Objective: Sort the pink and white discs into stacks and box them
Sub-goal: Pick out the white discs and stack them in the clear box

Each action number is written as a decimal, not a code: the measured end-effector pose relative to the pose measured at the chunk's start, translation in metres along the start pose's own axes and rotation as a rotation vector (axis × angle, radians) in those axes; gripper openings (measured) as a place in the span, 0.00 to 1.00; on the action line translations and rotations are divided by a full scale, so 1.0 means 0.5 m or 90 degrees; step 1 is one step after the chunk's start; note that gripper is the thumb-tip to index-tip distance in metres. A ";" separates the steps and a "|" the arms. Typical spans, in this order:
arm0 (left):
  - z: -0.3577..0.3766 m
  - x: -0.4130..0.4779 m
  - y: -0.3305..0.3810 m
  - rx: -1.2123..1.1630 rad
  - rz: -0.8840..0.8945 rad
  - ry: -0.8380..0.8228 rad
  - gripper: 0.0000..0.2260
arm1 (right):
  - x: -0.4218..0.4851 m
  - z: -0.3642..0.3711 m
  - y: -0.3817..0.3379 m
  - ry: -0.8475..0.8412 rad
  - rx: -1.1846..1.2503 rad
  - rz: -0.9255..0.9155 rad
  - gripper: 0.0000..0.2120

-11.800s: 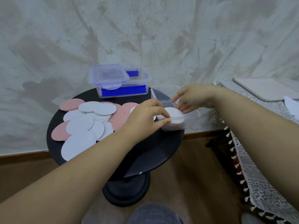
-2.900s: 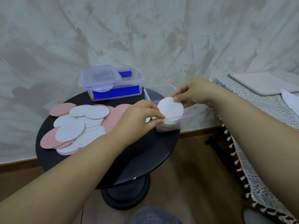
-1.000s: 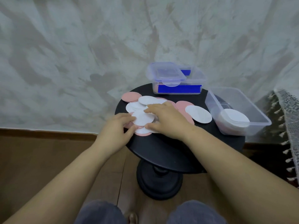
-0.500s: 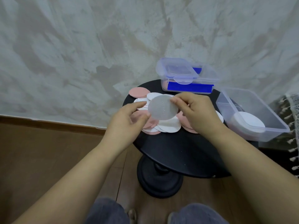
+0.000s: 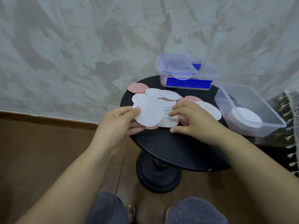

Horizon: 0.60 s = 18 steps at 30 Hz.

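Currently: your left grip pinches one white disc between thumb and fingers, over the near left edge of the loose pile of pink and white discs on the table. Your right grip, fingers relaxed and thumb apart, touches the pile's right side. Open box, far right: white stack inside.

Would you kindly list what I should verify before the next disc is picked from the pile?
1. Left hand grips a white disc: ok.
2. Right hand holds nothing, fingers on the pile: ok.
3. Open box has room above its white stack: ok.
4. Pile sorted by colour: not ok, pink and white overlap.
5. Held disc single or several: cannot tell.
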<state>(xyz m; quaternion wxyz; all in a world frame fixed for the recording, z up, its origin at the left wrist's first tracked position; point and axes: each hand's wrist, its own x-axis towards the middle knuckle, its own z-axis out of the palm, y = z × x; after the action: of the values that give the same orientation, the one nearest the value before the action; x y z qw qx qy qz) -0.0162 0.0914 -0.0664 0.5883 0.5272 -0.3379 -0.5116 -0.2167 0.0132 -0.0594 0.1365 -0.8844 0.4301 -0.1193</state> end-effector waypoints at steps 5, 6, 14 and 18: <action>-0.017 -0.011 -0.015 -0.020 -0.015 0.045 0.05 | 0.006 0.009 0.003 0.025 -0.049 -0.055 0.13; -0.019 -0.013 -0.017 -0.028 -0.017 0.053 0.05 | 0.005 0.009 0.004 0.032 -0.051 -0.069 0.12; -0.013 -0.013 -0.025 -0.053 -0.031 0.075 0.06 | -0.017 0.009 0.001 0.219 -0.045 -0.055 0.10; -0.014 -0.014 -0.022 -0.060 -0.023 0.095 0.07 | -0.047 -0.008 -0.023 0.268 0.257 0.021 0.07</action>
<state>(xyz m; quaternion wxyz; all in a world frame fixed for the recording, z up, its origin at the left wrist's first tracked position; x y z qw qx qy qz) -0.0141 0.1010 -0.0778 0.6264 0.5417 -0.2591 -0.4971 -0.2238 0.0381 -0.0541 0.2196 -0.7878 0.4310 -0.3814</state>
